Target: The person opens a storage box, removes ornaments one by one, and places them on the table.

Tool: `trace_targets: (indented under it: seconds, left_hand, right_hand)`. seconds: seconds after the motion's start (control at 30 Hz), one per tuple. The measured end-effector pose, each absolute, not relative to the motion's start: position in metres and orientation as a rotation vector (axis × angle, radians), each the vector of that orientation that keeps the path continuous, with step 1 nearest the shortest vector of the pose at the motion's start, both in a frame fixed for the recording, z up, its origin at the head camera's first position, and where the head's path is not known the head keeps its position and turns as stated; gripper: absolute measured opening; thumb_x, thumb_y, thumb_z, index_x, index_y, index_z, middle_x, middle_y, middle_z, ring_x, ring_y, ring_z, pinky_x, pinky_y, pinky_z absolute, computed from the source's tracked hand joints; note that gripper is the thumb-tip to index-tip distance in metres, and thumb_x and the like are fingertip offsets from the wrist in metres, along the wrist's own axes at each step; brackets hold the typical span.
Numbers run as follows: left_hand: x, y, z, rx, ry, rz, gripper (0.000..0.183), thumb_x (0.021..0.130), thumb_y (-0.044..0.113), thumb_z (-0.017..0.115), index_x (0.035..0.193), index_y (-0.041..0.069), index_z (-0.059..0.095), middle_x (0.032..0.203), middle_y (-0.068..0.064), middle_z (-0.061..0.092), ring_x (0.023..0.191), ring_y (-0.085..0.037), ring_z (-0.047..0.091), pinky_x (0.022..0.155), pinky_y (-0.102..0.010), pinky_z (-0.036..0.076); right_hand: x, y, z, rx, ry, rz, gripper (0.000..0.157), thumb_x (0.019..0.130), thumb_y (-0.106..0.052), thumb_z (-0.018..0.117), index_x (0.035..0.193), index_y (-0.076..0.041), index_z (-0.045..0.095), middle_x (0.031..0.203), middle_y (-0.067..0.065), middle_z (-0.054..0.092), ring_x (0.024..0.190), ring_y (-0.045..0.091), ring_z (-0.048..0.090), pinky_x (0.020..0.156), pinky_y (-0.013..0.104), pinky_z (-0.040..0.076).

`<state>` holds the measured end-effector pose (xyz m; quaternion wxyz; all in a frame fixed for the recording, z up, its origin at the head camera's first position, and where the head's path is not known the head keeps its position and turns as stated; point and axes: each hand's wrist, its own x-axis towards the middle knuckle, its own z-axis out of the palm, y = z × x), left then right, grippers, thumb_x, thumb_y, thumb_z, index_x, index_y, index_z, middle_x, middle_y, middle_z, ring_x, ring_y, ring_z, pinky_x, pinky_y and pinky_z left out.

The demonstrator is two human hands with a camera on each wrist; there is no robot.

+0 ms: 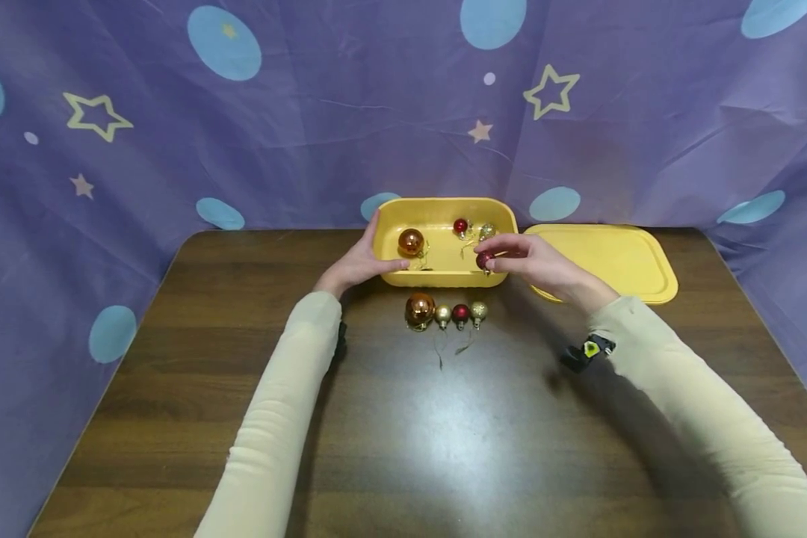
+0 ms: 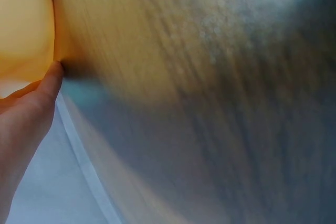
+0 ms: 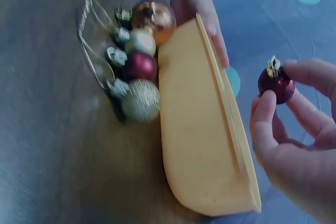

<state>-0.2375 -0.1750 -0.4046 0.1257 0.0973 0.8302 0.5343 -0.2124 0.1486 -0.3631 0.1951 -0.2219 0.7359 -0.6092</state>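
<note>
A dark red Christmas bauble [image 1: 485,260] with a gold cap is pinched between the thumb and fingers of my right hand [image 1: 545,267], over the box's right front rim. My left hand [image 1: 359,263] grips the left end of the yellow plastic box [image 1: 444,279], thumb along the front rim. Inside the box lie a copper bauble [image 1: 411,242], a small red bauble [image 1: 460,226] and a pale gold bauble [image 1: 487,231]. In front of it, a row holds another copper bauble [image 1: 420,309], a gold one [image 1: 442,314], a red one [image 1: 460,313] and a glittery gold one [image 1: 479,311].
A yellow lid [image 1: 612,261] lies flat on the wooden table [image 1: 242,314], right of the box. Behind the table's back edge hangs a purple curtain [image 1: 376,112] with stars and blue spots. Thin gold strings trail from the row of baubles.
</note>
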Motion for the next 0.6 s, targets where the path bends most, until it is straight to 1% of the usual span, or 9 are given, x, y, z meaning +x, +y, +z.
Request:
trace_targets:
  seconds: [0.13, 0.33, 0.43, 0.6]
  left_hand:
    - [-0.237, -0.175, -0.405, 0.277, 2.431, 1.533, 0.12, 0.08, 0.023, 0.08, 0.154, 0.023, -0.015, 0.16, -0.017, -0.001, 0.141, -0.032, 0.021, 0.114, -0.038, 0.016]
    - [-0.236, -0.174, -0.404, 0.281, 2.449, 1.514, 0.119, 0.081, 0.023, 0.079, 0.154, 0.023, -0.015, 0.16, -0.017, -0.002, 0.141, -0.033, 0.021, 0.114, -0.039, 0.017]
    - [-0.235, -0.175, -0.403, 0.283, 2.434, 1.512, 0.119, 0.082, 0.023, 0.078, 0.153, 0.023, -0.016, 0.16, -0.015, -0.004, 0.142, -0.032, 0.018, 0.115, -0.039, 0.015]
    - [-0.223, -0.17, -0.381, 0.294, 2.408, 1.515, 0.114, 0.083, 0.016, 0.075, 0.153, 0.012, -0.015, 0.158, -0.022, -0.005, 0.141, -0.038, 0.017, 0.115, -0.044, 0.014]
  right_hand:
    - [-0.202, 0.149, -0.363, -0.658, 2.103, -1.671, 0.035, 0.09, 0.001, 0.064, 0.124, 0.01, 0.058, 0.112, 0.016, 0.065, 0.097, 0.015, 0.064, 0.086, 0.027, 0.051]
    - [-0.186, 0.15, -0.369, -0.747, 2.14, -1.604, 0.033, 0.09, 0.0, 0.064, 0.121, 0.009, 0.06, 0.111, 0.024, 0.064, 0.096, 0.016, 0.064, 0.086, 0.026, 0.051]
    - [-0.179, 0.152, -0.374, -0.736, 2.136, -1.576, 0.033, 0.09, -0.001, 0.065, 0.121, 0.009, 0.06, 0.112, 0.025, 0.063, 0.097, 0.017, 0.063, 0.086, 0.026, 0.05]
    - [-0.172, 0.157, -0.387, -0.728, 2.162, -1.552, 0.031, 0.089, 0.0, 0.065, 0.118, 0.01, 0.061, 0.107, 0.022, 0.065, 0.092, 0.018, 0.064, 0.083, 0.026, 0.052]
